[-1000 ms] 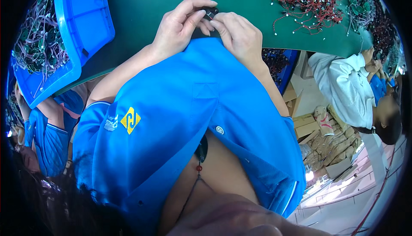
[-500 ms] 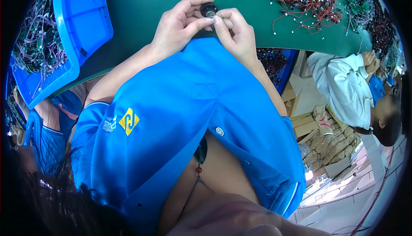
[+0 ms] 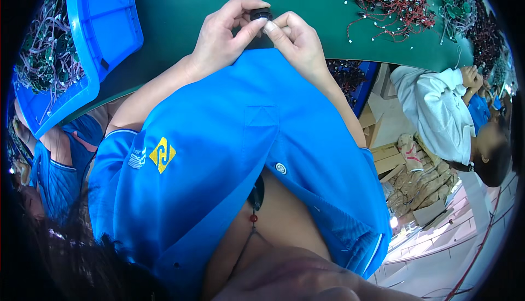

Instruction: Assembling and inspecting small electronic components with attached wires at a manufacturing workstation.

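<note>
Between my hands, just above the green tabletop (image 3: 186, 0), is a small round black part (image 3: 261, 13) whose exact kind I cannot make out. My left hand (image 3: 225, 32) pinches it between thumb and fingers from the left. From the right, my right hand (image 3: 298, 39) has its thumb and forefinger closed together at the part's near edge, touching it or something very small there. The fingertips hide much of the part's underside.
At the left, a blue plastic bin (image 3: 90, 74) holds tangled wires with green boards. A heap of red wires with small round pieces (image 3: 391, 0) lies at the far right, with grey wire bundles (image 3: 456, 5) beyond. Co-workers sit on both sides, one in a grey hoodie (image 3: 437, 109).
The black part has tipped, so its round face with the small inner detail no longer shows and its side is seen. Both hands have shifted slightly left.
</note>
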`<move>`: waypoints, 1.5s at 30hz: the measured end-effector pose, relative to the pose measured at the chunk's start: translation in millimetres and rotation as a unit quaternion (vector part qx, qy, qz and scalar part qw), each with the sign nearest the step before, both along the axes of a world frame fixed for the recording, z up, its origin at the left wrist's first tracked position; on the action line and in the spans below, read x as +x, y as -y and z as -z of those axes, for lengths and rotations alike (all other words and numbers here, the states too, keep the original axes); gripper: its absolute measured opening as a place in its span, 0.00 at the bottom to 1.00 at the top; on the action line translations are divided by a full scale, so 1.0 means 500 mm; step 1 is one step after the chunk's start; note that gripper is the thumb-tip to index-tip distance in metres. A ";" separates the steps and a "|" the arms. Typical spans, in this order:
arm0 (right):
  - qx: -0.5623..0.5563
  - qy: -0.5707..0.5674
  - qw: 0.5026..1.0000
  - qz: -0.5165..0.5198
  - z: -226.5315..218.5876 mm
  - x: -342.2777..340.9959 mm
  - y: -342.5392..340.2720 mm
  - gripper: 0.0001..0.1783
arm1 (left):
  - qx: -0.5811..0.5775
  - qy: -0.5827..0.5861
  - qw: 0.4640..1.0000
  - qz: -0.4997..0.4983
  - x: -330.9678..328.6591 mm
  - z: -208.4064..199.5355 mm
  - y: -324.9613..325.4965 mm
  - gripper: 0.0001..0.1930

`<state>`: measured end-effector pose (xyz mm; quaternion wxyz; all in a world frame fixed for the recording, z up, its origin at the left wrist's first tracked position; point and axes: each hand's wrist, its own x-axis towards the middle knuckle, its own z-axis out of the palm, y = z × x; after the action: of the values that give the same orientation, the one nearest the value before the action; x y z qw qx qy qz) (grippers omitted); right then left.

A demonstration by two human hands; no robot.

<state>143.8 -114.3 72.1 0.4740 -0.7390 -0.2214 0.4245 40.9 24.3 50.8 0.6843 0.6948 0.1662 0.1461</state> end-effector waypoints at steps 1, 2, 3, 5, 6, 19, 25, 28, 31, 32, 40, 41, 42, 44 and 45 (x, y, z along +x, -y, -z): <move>0.001 -0.001 1.000 -0.001 -0.001 -0.002 -0.002 0.10 | 0.001 -0.001 1.000 -0.001 -0.001 0.001 0.000 0.14; -0.013 0.028 0.999 -0.007 -0.003 -0.005 -0.003 0.10 | -0.003 -0.006 1.000 -0.008 -0.003 0.003 0.001 0.13; -0.026 0.058 0.998 -0.013 -0.005 -0.007 -0.005 0.10 | -0.006 -0.011 1.000 -0.014 -0.004 0.006 0.002 0.13; -0.051 0.116 0.992 -0.025 -0.008 -0.012 -0.009 0.10 | -0.011 -0.022 0.999 -0.027 -0.005 0.013 0.002 0.12; -0.048 0.115 0.992 -0.027 -0.005 -0.014 -0.011 0.10 | -0.009 -0.024 0.999 -0.029 -0.004 0.017 0.000 0.12; -0.175 0.291 0.931 -0.132 -0.080 0.048 0.132 0.06 | 0.364 -0.011 0.931 0.013 0.054 0.029 -0.088 0.13; -0.431 0.409 0.782 -0.191 -0.080 0.070 0.343 0.06 | 0.468 -0.460 0.754 0.028 0.103 0.062 -0.205 0.20; -0.360 0.454 0.807 -0.114 -0.079 0.079 0.301 0.06 | 0.525 -0.413 0.744 -0.004 0.095 0.069 -0.219 0.20; -0.244 0.511 0.824 -0.001 -0.069 0.088 0.239 0.07 | 0.578 -0.353 0.735 -0.032 0.101 0.084 -0.220 0.19; -0.197 0.523 0.828 0.029 -0.064 0.094 0.222 0.09 | 0.579 -0.258 0.771 -0.057 0.094 0.087 -0.221 0.19; -0.062 0.740 0.667 0.052 0.002 0.228 0.190 0.06 | 0.150 -0.087 0.983 -0.063 0.062 -0.006 -0.095 0.11; -0.066 0.742 0.666 0.052 -0.013 0.228 0.181 0.06 | 0.147 -0.085 0.984 -0.060 0.063 -0.002 -0.091 0.11; -0.087 0.732 0.675 0.031 -0.028 0.223 0.171 0.06 | 0.119 -0.077 0.989 -0.035 0.062 0.008 -0.082 0.11; -0.110 0.709 0.696 0.001 -0.065 0.198 0.141 0.06 | 0.082 -0.066 0.994 0.010 0.045 0.003 -0.070 0.11; -0.123 0.697 0.706 -0.014 -0.076 0.193 0.136 0.06 | 0.062 -0.060 0.996 0.035 0.041 -0.004 -0.067 0.11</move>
<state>240.5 -182.5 110.2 0.0836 -0.8731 -0.4447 -0.1817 61.5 57.9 52.9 0.6330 0.7490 0.1737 0.0902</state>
